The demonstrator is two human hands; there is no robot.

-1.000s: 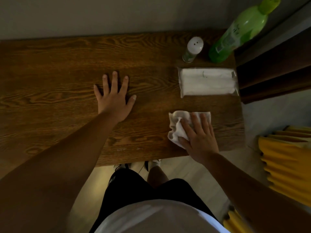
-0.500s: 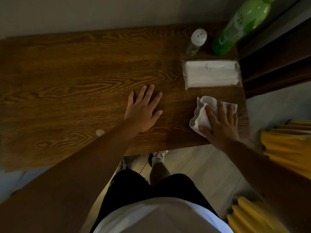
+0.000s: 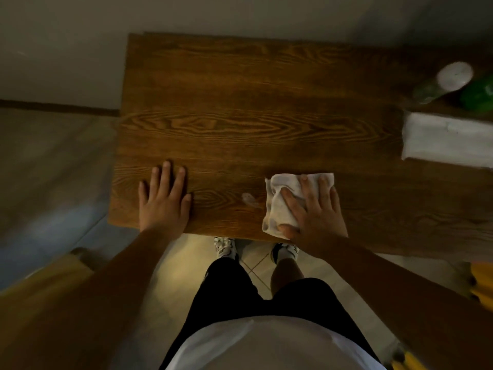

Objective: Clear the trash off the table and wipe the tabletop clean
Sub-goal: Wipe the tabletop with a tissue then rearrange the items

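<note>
The dark wooden tabletop (image 3: pixel 240 102) fills the middle of the head view. My right hand (image 3: pixel 314 209) presses flat on a crumpled white cloth (image 3: pixel 277 206) near the table's front edge, fingers spread over it. Just left of the cloth lies a small pale smear or scrap (image 3: pixel 249 198) on the wood. My left hand (image 3: pixel 164 201) rests palm down on the table's front left corner, fingers apart, holding nothing.
At the far right of the table lie a white tissue pack (image 3: pixel 448 140), a small shaker with a white cap (image 3: pixel 450 78) and a green bottle (image 3: pixel 480 94). Yellow objects (image 3: pixel 482 284) sit by the floor at right. A wall runs behind the table.
Both hands have shifted leftward along the table, the right hand dragging the cloth with it. The view has swung left, so the table's left edge now shows.
</note>
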